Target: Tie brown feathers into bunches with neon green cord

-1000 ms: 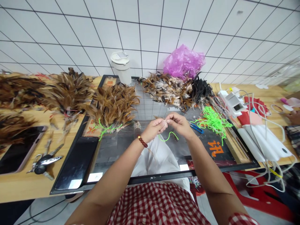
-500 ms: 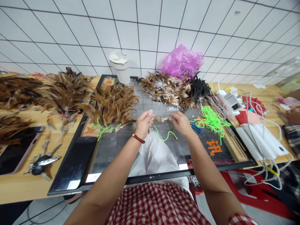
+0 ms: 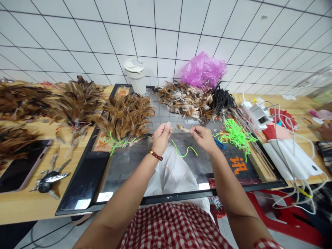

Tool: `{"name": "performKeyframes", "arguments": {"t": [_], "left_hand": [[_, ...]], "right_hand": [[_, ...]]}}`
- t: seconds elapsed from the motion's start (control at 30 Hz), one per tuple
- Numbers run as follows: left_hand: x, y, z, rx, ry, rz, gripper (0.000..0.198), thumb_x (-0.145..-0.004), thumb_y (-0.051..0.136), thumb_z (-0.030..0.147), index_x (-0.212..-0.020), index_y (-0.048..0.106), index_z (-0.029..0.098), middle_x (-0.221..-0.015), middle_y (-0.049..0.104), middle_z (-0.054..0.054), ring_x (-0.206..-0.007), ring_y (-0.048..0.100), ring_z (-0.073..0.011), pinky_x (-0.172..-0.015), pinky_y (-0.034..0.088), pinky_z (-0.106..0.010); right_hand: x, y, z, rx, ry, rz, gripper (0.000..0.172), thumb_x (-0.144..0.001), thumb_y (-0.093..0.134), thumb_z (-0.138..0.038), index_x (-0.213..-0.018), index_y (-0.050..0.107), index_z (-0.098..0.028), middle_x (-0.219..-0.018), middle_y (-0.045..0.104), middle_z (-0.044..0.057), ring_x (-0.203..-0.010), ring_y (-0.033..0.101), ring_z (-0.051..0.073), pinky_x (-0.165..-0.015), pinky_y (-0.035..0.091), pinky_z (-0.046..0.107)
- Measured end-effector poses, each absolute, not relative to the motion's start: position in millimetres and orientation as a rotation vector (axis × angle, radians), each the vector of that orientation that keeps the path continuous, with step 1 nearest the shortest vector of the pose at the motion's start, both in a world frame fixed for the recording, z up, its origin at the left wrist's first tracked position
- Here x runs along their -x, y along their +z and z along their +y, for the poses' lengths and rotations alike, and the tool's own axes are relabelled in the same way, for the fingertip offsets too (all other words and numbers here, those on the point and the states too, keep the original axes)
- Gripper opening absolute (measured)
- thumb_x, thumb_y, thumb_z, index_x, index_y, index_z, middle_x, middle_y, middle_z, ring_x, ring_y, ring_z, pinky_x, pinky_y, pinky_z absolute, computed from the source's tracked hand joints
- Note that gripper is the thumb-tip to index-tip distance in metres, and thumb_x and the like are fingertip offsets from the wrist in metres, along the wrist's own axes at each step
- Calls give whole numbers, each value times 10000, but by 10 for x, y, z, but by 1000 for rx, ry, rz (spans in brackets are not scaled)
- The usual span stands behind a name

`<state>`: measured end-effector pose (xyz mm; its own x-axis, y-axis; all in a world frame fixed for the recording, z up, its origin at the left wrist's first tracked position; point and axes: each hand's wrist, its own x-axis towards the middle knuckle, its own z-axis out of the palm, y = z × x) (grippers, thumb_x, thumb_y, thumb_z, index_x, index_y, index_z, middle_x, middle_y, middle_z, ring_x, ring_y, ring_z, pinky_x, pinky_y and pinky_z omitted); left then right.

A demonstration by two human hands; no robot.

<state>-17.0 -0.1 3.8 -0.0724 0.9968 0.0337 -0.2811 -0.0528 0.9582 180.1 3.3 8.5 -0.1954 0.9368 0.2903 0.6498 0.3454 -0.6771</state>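
Observation:
Over the middle of the glass panel, my right hand (image 3: 203, 137) pinches a small brown-and-white feather (image 3: 183, 129), its tip pointing left. My left hand (image 3: 162, 135), with a beaded bracelet at the wrist, is closed; a bit of pale fluff shows at its fingertips, but what it grips is mostly hidden. A short green cord (image 3: 184, 154) lies on the glass below and between the hands. Beyond them is a loose pile of mixed feathers (image 3: 185, 100). To the left sits a bundle of brown feathers (image 3: 127, 116) with green cord at its base.
A white lidded cup (image 3: 136, 76) and a purple plastic bag (image 3: 203, 71) stand by the tiled wall. Right of my hands are a heap of green cord (image 3: 237, 135), a blue clip-like tool (image 3: 219, 143) and chargers. Phones (image 3: 86, 180) and keys (image 3: 48, 180) lie left. Another person's hand (image 3: 326, 131) appears far right.
My right hand has turned and raised the feather, which now shows clearly between the hands. My left hand stays closed in nearly the same place. The whole view has shifted slightly.

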Motion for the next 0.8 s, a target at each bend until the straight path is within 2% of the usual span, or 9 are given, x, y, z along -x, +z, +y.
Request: {"name": "performKeyframes", "arguments": {"t": [0.1, 0.17, 0.2, 0.3, 0.4, 0.67, 0.8], "left_hand": [[164, 100, -62, -1329, 1496, 1102, 270, -831, 556, 412, -707, 624, 182, -819, 640, -53, -793, 564, -152, -685, 425, -245], [158, 129, -99, -1497, 1492, 1123, 229, -844, 546, 351, -709, 646, 196, -918, 673, -72, -969, 560, -195, -839, 409, -285], [153, 132, -114, -1540, 1463, 1132, 212, -846, 542, 332, -723, 657, 203, -922, 679, -72, -979, 558, -202, -865, 395, -294], [129, 97, -147, -1538, 1329, 1174, 168, -835, 559, 312, -767, 677, 214, -791, 663, -51, -803, 563, -187, -783, 386, -274], [102, 47, -171, -1509, 1240, 1192, 136, -805, 600, 310, -735, 667, 214, -640, 582, -18, -649, 499, -159, -673, 343, -245], [55, -9, -148, -1546, 1114, 1077, 236, -822, 577, 373, -682, 607, 186, -559, 485, 13, -558, 408, -115, -570, 287, -228], [28, -13, -121, -1246, 1025, 885, 359, -816, 547, 504, -697, 554, 165, -526, 421, 40, -479, 360, -79, -487, 275, -215]], "right_hand": [[-1744, 144, -11, 1390, 465, -2084, 162, -860, 495, -257, -773, 615, -191, -717, 635, 21, -681, 556, 153, -659, 370, 261], [-1697, 192, -53, 1324, 434, -2233, 165, -881, 468, -232, -815, 615, -192, -780, 656, 38, -738, 572, 161, -697, 354, 272], [-1671, 218, -76, 1285, 408, -2308, 171, -893, 455, -230, -838, 613, -193, -802, 661, 43, -760, 574, 165, -711, 342, 278], [-1594, 282, -142, 1238, 268, -2441, 190, -921, 425, -246, -892, 606, -194, -826, 664, 53, -795, 572, 181, -723, 309, 297], [-1547, 302, -172, 1286, 141, -2421, 215, -936, 401, -267, -894, 597, -189, -811, 660, 60, -793, 569, 192, -716, 293, 309], [-1551, 250, -156, 1365, 52, -2328, 257, -943, 392, -291, -859, 616, -195, -805, 673, 66, -786, 573, 200, -724, 308, 318], [-1555, 237, -147, 1373, 153, -2124, 285, -952, 406, -344, -1000, 651, -207, -891, 696, 65, -820, 601, 190, -741, 360, 314]]}}
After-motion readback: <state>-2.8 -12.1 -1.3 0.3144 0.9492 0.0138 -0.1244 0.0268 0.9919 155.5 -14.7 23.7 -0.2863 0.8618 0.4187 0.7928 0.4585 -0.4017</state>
